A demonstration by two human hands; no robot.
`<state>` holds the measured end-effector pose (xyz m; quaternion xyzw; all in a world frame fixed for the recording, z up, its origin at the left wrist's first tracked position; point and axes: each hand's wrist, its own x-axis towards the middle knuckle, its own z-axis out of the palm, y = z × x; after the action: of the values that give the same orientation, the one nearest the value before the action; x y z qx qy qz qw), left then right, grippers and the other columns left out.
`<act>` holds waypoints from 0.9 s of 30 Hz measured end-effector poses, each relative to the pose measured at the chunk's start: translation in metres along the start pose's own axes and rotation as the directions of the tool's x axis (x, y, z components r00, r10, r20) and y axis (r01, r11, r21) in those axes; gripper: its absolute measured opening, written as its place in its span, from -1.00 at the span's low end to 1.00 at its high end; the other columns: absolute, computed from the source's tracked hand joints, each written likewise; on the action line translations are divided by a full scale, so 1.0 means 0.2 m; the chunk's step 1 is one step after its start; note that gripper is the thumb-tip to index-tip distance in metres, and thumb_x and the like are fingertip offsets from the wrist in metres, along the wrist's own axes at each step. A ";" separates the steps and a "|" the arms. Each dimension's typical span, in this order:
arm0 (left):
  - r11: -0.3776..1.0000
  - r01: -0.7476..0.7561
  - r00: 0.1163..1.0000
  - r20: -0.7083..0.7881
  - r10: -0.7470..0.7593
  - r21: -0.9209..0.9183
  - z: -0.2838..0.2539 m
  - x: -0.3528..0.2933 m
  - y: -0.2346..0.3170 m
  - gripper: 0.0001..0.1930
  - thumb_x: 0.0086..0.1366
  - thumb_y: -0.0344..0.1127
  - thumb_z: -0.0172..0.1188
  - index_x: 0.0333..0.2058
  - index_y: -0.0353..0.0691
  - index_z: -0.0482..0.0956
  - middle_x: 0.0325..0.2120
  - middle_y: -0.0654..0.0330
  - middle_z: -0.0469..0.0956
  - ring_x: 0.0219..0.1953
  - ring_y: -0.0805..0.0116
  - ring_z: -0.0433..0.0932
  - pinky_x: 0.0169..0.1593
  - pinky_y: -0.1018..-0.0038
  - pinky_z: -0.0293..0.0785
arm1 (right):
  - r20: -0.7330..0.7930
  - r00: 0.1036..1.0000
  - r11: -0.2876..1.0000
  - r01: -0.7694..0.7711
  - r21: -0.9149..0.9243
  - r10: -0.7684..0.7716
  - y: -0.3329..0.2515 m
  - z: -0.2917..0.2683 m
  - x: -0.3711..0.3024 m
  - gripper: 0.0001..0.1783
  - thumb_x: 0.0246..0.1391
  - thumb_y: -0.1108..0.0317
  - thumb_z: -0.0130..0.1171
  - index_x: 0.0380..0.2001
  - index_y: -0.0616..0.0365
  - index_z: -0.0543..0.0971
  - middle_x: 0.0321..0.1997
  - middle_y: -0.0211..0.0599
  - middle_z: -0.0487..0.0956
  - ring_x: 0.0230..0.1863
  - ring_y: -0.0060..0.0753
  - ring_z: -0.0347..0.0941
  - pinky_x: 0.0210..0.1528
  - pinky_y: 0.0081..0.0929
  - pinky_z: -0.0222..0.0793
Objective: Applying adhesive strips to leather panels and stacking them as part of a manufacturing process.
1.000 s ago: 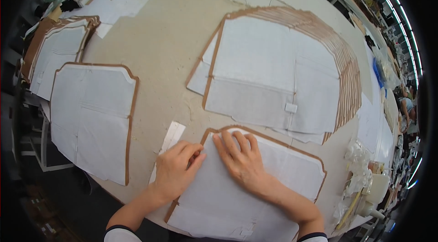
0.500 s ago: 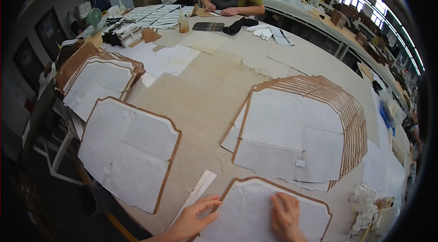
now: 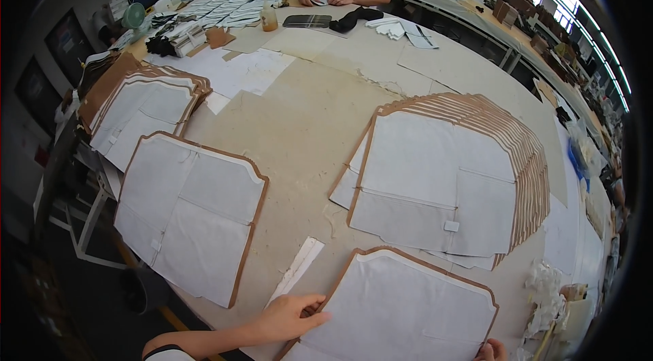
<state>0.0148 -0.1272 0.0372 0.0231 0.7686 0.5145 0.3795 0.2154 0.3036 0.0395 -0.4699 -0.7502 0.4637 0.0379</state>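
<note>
Left hand [image 3: 286, 317] fingers [image 3: 314, 317] lie together, flat on the near panel's [image 3: 401, 310] left edge at the table [image 3: 299, 123] rim; right hand [image 3: 491, 351] barely shows, fingers unclear. One white strip [image 3: 297, 269] beside it; three more panel piles, bare tabletop between.

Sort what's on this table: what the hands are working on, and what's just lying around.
In hand:
left hand on the brown-edged white panel
right hand at its right edge

Lying about:
white strip
fanned panel stack
single panel
far-left stack
bottle
</note>
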 end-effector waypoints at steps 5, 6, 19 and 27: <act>0.943 -0.215 0.971 -0.047 0.234 0.252 0.08 -0.07 -0.08 -0.66 0.37 -0.14 0.18 -0.41 -0.32 0.41 -0.62 -0.05 0.44 -0.55 -0.02 0.46 -0.40 0.21 0.36 | 0.092 0.996 0.997 -0.012 -0.078 0.019 0.05 0.00 0.07 -0.67 0.19 0.26 0.27 -0.12 0.32 0.60 -0.46 -0.31 0.57 -0.51 -0.59 0.42 -0.44 -0.57 0.38; 0.942 -0.253 0.960 -0.066 0.273 0.220 0.08 -0.09 -0.08 -0.68 0.37 -0.15 0.18 -0.40 -0.32 0.42 -0.62 -0.05 0.45 -0.56 -0.02 0.46 -0.41 0.22 0.37 | 0.059 0.995 0.977 0.094 -0.191 -0.085 0.13 -0.02 0.10 -0.68 0.18 0.26 0.28 -0.15 0.31 0.60 -0.44 -0.30 0.56 -0.48 -0.57 0.42 -0.40 -0.54 0.39; 0.961 -0.264 0.857 -0.438 0.273 0.083 -0.43 -0.56 -0.16 -0.71 0.29 -0.20 0.33 -0.31 -0.36 0.57 -0.65 0.16 0.40 -0.53 0.64 0.26 -0.45 0.52 0.32 | 0.197 0.906 0.889 0.291 0.352 -0.375 -0.30 0.31 -0.09 -0.72 0.10 0.54 0.20 -0.11 0.14 0.46 -0.27 -0.40 0.51 -0.37 -0.54 0.41 -0.35 -0.55 0.28; 0.969 -0.240 0.625 -0.754 0.203 0.062 -1.67 -1.05 -0.34 -0.82 0.28 -0.42 0.28 -0.18 -0.37 0.59 -0.39 0.33 0.62 -0.40 0.66 0.53 -0.27 0.66 0.46 | 0.639 0.474 0.763 0.121 0.634 -0.606 -1.02 1.75 -0.44 -0.79 0.13 0.49 0.27 -0.33 0.11 0.40 -0.35 -0.45 0.45 -0.37 -0.63 0.41 -0.37 -0.60 0.37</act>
<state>-0.0137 -0.5065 0.1613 -0.1069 0.8359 0.5369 -0.0398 -0.0444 -0.0193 0.0239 0.0067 -0.6136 0.7846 -0.0891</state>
